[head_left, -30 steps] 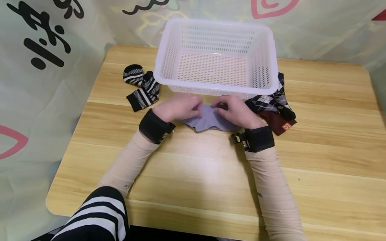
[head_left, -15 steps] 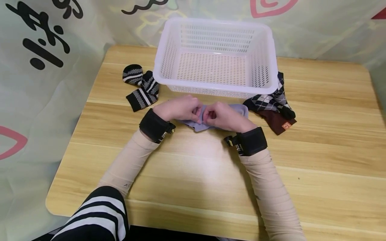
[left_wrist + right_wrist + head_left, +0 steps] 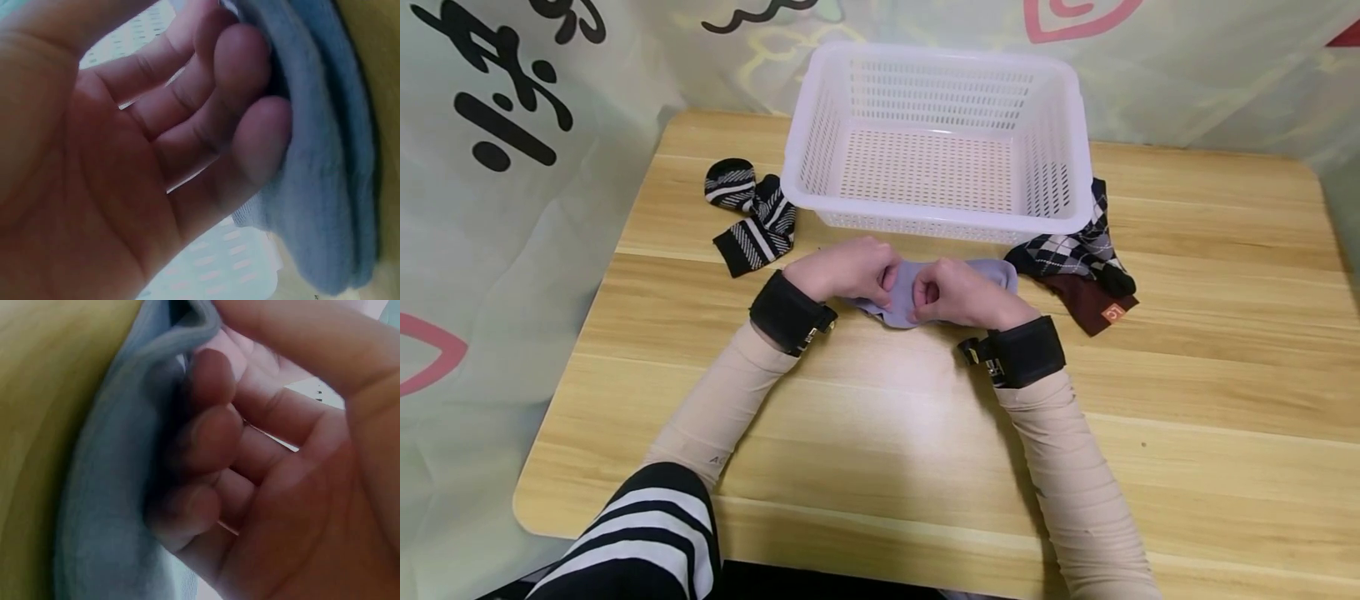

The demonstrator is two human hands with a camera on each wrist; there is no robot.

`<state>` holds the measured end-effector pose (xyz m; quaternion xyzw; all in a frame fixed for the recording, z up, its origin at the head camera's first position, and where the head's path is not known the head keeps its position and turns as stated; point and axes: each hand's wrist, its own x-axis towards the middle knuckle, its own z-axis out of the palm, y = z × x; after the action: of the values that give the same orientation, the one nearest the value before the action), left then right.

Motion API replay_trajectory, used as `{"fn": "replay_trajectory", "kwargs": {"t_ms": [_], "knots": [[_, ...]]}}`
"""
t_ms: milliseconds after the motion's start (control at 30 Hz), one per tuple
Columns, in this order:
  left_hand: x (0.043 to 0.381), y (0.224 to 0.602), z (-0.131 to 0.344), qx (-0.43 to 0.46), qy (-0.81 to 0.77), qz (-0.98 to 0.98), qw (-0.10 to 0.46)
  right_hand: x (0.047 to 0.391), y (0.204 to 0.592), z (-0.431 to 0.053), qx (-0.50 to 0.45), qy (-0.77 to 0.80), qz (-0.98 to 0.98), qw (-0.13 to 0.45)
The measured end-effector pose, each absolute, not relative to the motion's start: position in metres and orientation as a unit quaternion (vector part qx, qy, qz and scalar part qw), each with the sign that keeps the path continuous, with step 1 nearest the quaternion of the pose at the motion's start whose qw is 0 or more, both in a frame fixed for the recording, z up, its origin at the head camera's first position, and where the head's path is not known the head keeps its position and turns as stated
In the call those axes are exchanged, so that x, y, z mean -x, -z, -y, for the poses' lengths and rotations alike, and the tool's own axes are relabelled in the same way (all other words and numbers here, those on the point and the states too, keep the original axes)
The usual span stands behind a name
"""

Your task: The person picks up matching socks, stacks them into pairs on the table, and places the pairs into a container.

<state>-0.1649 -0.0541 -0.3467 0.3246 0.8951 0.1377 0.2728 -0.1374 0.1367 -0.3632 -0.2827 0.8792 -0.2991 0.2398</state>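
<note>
A lavender sock (image 3: 904,290) lies crosswise on the table in front of the basket, its middle between my two hands. My left hand (image 3: 848,268) pinches it from the left; in the left wrist view the curled fingers (image 3: 262,140) press against the layered knit. From the right, my right hand (image 3: 964,293) grips the sock near its middle. In the right wrist view a folded edge of the sock (image 3: 112,481) rises between thumb and fingers. The sock's right end shows beyond the right hand, while the left hand covers part of its left end.
A white perforated basket (image 3: 936,212) stands just behind the hands. To its left lie black-and-white striped socks (image 3: 756,229). On the right, an argyle sock (image 3: 1067,254) lies partly over a maroon sock (image 3: 1082,307), close to the basket's corner.
My right hand has moved left along the sock towards the left hand, then slightly back right, uncovering the sock's right end. The left hand has barely moved.
</note>
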Motion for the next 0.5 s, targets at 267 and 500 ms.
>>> {"fn": "replay_trajectory", "kwargs": {"t_ms": [267, 500], "knots": [[0.167, 0.348, 0.057, -0.333, -0.152, -0.893, 0.263, 0.138, 0.359, -0.143, 0.261, 0.29, -0.886, 0.251], [0.163, 0.345, 0.055, -0.338, -0.13, -0.887, 0.286, 0.14, 0.355, -0.155, 0.211, 0.242, -0.918, 0.233]]}}
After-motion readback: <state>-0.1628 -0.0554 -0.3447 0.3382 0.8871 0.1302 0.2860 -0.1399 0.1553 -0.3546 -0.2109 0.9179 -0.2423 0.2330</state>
